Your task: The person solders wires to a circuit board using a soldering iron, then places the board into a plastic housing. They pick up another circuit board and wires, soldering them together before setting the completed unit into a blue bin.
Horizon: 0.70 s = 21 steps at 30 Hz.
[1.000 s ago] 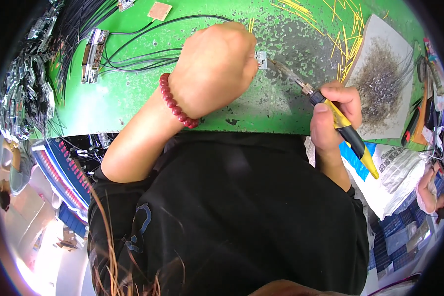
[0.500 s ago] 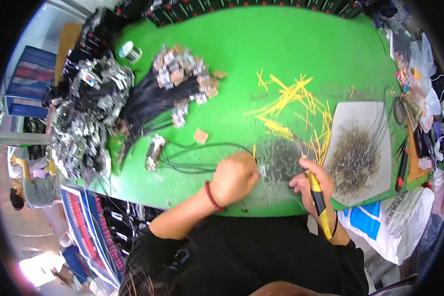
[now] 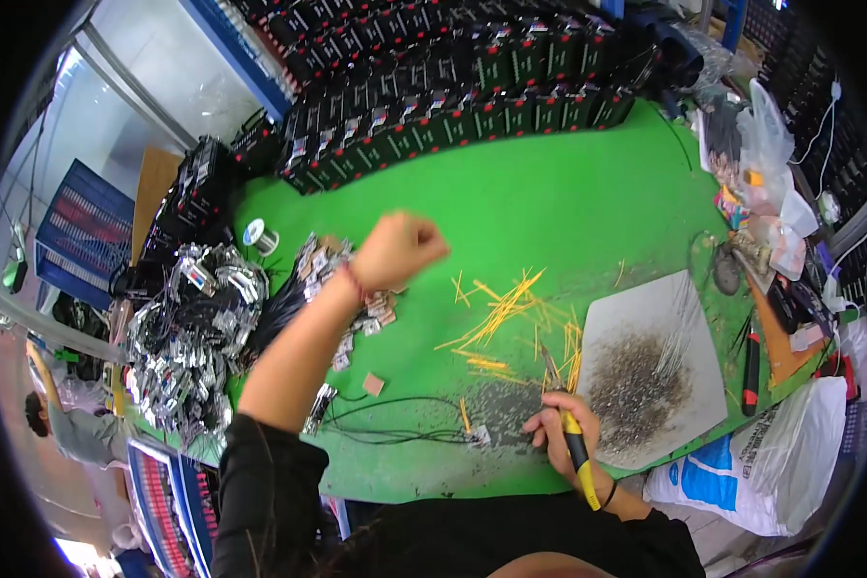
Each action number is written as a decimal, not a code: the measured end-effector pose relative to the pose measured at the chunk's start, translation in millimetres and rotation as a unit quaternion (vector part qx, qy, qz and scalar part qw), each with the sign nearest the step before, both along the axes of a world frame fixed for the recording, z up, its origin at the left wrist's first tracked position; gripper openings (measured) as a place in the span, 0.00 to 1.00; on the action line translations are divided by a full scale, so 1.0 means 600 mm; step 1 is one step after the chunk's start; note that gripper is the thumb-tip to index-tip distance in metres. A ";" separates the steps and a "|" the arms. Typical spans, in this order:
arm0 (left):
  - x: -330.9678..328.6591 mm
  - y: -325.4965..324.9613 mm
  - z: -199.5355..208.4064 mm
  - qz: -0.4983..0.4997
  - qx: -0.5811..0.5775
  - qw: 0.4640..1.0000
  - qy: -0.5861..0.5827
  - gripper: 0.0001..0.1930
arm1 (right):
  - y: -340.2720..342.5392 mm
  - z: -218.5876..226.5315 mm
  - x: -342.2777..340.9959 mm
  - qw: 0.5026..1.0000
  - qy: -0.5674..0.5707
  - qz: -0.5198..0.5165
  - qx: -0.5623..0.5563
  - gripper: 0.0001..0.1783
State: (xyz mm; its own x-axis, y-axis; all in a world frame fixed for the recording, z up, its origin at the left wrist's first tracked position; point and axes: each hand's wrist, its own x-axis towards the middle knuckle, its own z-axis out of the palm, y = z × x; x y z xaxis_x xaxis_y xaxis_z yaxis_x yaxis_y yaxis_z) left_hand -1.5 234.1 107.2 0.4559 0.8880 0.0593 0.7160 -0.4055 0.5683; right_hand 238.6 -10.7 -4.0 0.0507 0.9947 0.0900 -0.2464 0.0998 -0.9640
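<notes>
My left hand [image 3: 400,252] is raised over the left-middle of the green table [image 3: 405,462]. Its fingers are curled closed, and I cannot make out whether anything is in them. Partly behind that arm lies a bundle of black cables with silver-and-tan ends [image 3: 361,323]. My right hand [image 3: 568,433] grips a slim tool with a yellow-and-black handle [image 3: 576,451] and a narrow metal tip, which points away from me among thin yellow tubes [image 3: 506,313]. Left of it, a black cable [image 3: 385,438] lies looped, ending at a small silvery piece [image 3: 479,436] beside a short yellow tube [image 3: 466,414].
A grey pad [image 3: 708,405] covered with dark specks and thin wires lies right of my right hand. Wire spool [image 3: 260,237] and a heap of silver-wrapped cables [image 3: 193,337] stand left. Rows of black boxes [image 3: 433,130] line the far edge. A red-and-black tool [image 3: 750,376] lies far right.
My left hand has lifted away from the silvery cable end and moved far and left, toward the cable bundle. The view has tilted up, showing more black boxes. My right hand still holds its tool.
</notes>
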 end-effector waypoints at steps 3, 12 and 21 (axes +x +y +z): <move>0.065 0.190 0.047 0.002 0.112 0.992 -0.056 0.14 | -0.007 -0.007 0.003 0.999 0.032 -0.043 0.002 0.09; 0.198 0.471 0.075 0.246 0.110 0.946 -0.181 0.17 | -0.001 0.002 0.019 0.999 0.042 -0.013 -0.014 0.10; -0.016 0.205 0.131 0.110 0.342 0.930 -0.081 0.14 | -0.002 -0.003 0.003 0.998 0.034 -0.043 0.042 0.11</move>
